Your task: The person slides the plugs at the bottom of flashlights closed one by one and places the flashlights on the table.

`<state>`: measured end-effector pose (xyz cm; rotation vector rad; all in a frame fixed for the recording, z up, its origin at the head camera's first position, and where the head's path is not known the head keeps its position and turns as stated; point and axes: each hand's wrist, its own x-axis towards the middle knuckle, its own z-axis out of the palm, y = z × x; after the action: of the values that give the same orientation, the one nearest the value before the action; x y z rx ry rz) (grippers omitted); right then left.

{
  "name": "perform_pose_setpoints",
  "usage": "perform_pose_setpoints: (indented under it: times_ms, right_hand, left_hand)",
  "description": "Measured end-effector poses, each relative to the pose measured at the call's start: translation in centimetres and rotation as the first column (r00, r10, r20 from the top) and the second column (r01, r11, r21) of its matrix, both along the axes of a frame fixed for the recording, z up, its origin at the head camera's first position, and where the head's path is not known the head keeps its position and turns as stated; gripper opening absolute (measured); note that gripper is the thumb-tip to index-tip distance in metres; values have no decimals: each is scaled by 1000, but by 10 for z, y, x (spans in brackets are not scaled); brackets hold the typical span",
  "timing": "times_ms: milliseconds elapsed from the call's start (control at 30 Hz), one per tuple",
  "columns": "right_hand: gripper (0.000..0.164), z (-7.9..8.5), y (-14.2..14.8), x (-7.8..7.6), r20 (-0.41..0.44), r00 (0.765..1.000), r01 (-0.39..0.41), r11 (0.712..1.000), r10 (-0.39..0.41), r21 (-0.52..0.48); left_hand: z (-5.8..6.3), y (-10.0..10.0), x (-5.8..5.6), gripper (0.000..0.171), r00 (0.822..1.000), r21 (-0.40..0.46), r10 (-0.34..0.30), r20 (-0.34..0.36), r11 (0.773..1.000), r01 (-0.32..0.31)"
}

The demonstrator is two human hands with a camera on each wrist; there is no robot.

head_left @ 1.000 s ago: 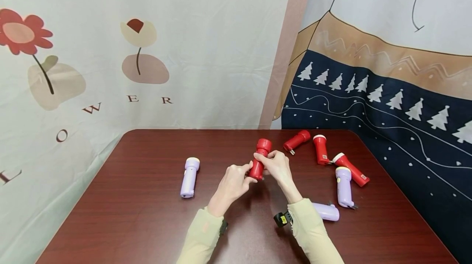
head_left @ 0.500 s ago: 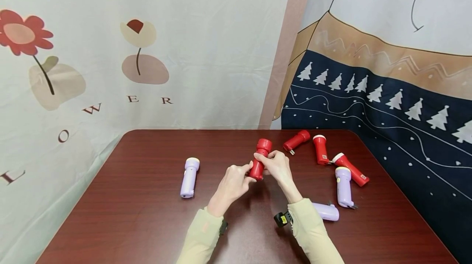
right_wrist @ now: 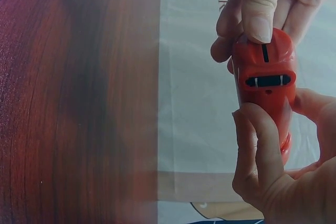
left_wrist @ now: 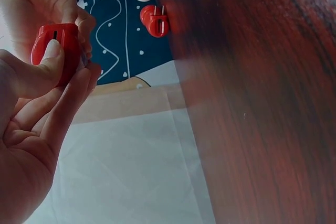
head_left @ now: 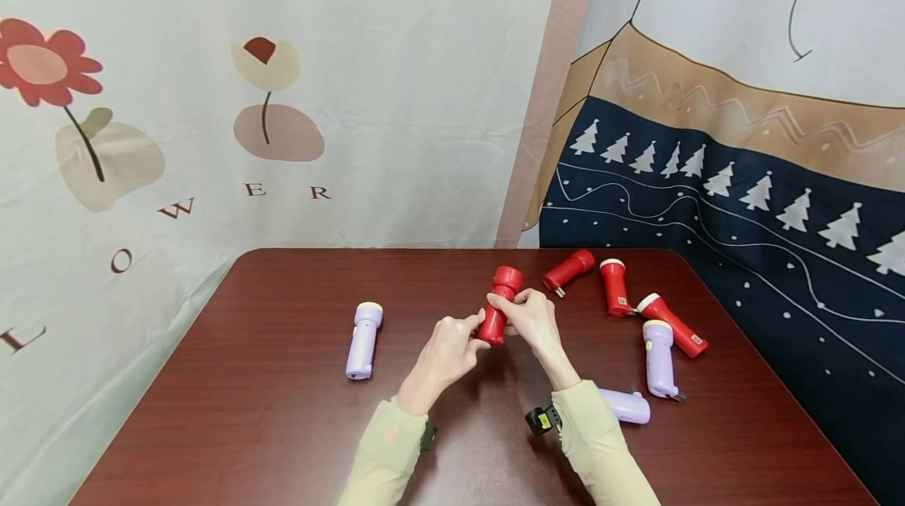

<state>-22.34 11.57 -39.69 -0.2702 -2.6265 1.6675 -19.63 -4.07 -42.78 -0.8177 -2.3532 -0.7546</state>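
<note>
In the head view, a red flashlight (head_left: 506,286) is held between both hands above the table, its wide head pointing away from me. My left hand (head_left: 447,349) grips its tail end; in the left wrist view the thumb presses beside a dark slot on the red flashlight's end (left_wrist: 69,61). My right hand (head_left: 532,321) pinches the barrel between thumb and fingers. The right wrist view shows the tail of the red flashlight (right_wrist: 270,95) with two metal prongs lying in a recess. Its lamp face is hidden.
On the brown table (head_left: 269,412), a lilac flashlight (head_left: 364,341) lies at left. At right lie several red flashlights (head_left: 615,286) and two lilac ones (head_left: 661,358), the nearer lilac flashlight (head_left: 625,405) partly behind the right sleeve. Some have prongs sticking out. Printed cloth (head_left: 396,97) hangs behind.
Both hands keep nearly the same place and hold. The red flashlight's head has shifted very slightly to the right; the other flashlights lie as before.
</note>
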Motion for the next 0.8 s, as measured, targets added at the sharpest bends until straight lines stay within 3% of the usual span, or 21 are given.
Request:
perform_pose_setpoints:
  times_ms: [267,500,667,800]
  right_hand:
    - [45,0,0,-1,-3,1000,2,1000,-2,15]
    - [45,0,0,-1,-10,1000,0,1000,0,19]
    - [45,-5,-1,-2,-12,1000,-14,1000,14,10]
    - [45,-8,-3,-2,-17,1000,-17,999,18,29]
  left_hand:
    - [0,-1,-1,30,1000,-7,-10,-6,1000,10]
    - [1,-2,-2,33,999,-3,-18,36,1000,18]
    - [3,-6,-4,33,986,34,-68,155,997,63]
    - [4,-13,-6,34,950,75,-114,291,993,96]
